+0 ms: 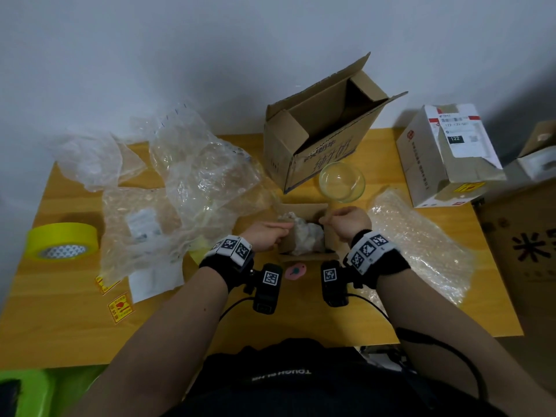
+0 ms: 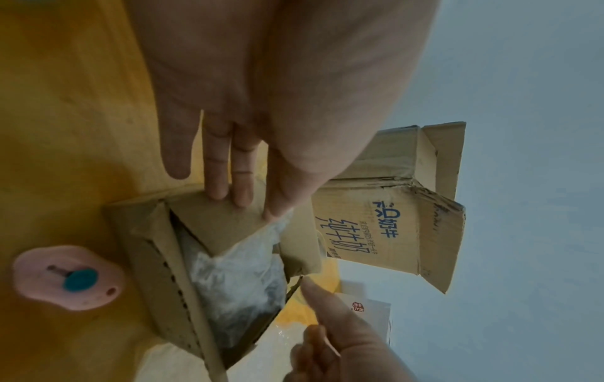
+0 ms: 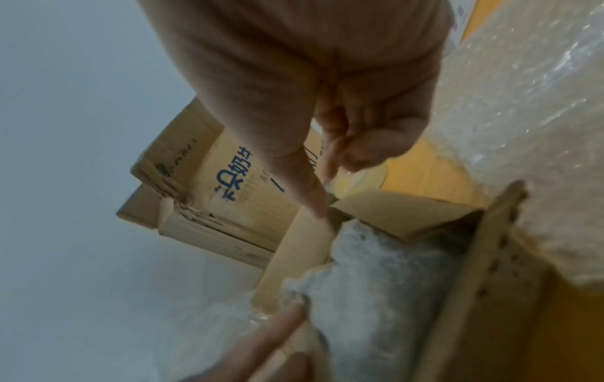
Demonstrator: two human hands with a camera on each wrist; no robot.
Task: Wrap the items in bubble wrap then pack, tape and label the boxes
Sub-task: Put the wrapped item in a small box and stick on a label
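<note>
Wrist cameras sit nearest, then both hands at the small box (image 1: 304, 233), centre of the counter (image 1: 75, 320). Left to right: yellow tape roll (image 1: 61, 240), warning stickers (image 1: 121, 307), loose plastic wrap (image 1: 192, 188), then the box with the wrapped item (image 1: 307, 236) already inside. Left hand (image 1: 266, 236) has straight fingers (image 2: 243, 186) pressing the left flap (image 2: 222, 222) down over the bundle, not gripping. Right hand (image 1: 349, 222) is loosely curled, index fingertip touching the far flap's (image 3: 392, 214) corner, holding nothing. Further right: glass bowl (image 1: 342, 182) unwrapped, big open carton (image 1: 319, 127), bubble wrap sheet (image 1: 421, 236), white labelled box (image 1: 448, 155). Closing well, my take: tuck the bundle below the rim first, fold short flaps then long ones, hold flat with one palm, fetch tape with the other.
</note>
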